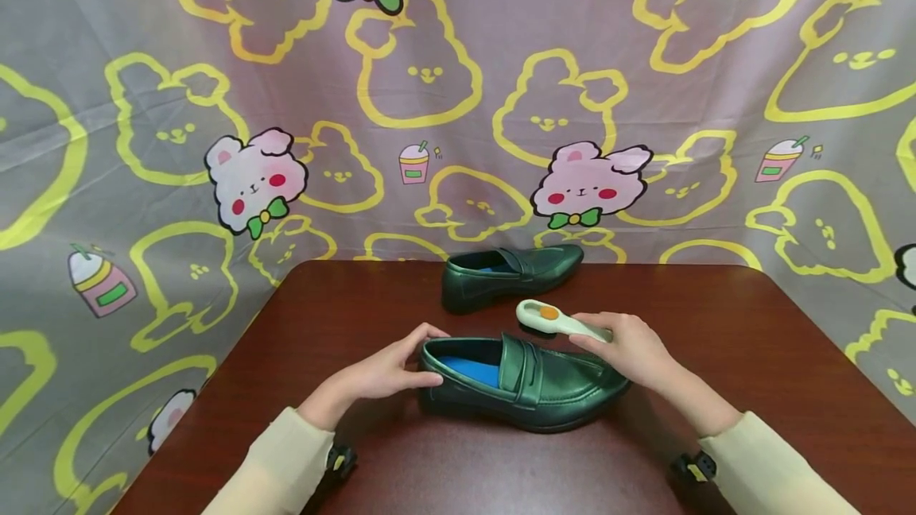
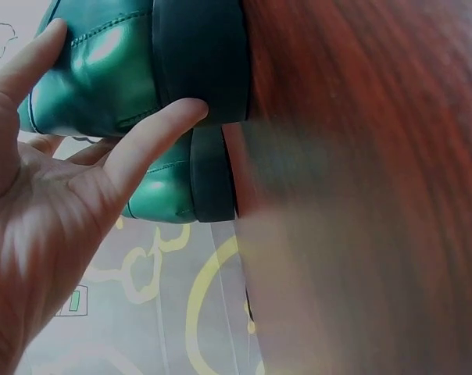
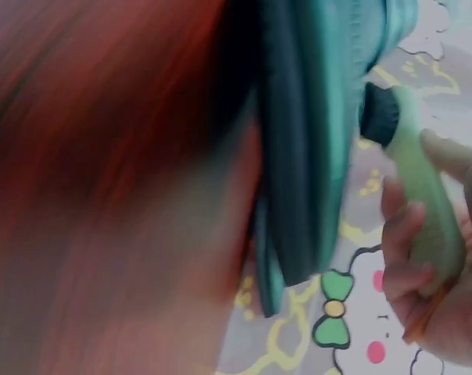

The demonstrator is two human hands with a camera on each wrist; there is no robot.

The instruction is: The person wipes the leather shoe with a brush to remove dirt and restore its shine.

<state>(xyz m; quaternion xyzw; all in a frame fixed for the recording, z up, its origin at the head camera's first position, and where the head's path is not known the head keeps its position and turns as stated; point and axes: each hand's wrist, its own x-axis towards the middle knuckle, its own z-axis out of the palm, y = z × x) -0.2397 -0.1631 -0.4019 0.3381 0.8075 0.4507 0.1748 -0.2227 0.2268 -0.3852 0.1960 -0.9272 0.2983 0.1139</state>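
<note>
A green loafer [image 1: 565, 388] with a blue insole lies on its sole, toe to the right. My left hand [image 1: 390, 368] holds its heel, thumb on the near side; the left wrist view shows the hand [image 2: 56, 211] with fingertips on the heel [image 2: 111, 70]. My right hand [image 1: 637, 348] grips the handle of a pale green brush [image 1: 572, 324] with an orange button, raised just above the shoe's far side. In the right wrist view, dark bristles [image 3: 380, 115] face the shoe [image 3: 306, 141], and the right hand [image 3: 447, 273] has its fingers curled round the handle.
A second green loafer [image 1: 511, 272] stands behind the first, near the back edge of the brown table [image 1: 358, 292]. A patterned curtain [image 1: 458, 102] hangs behind and at the sides.
</note>
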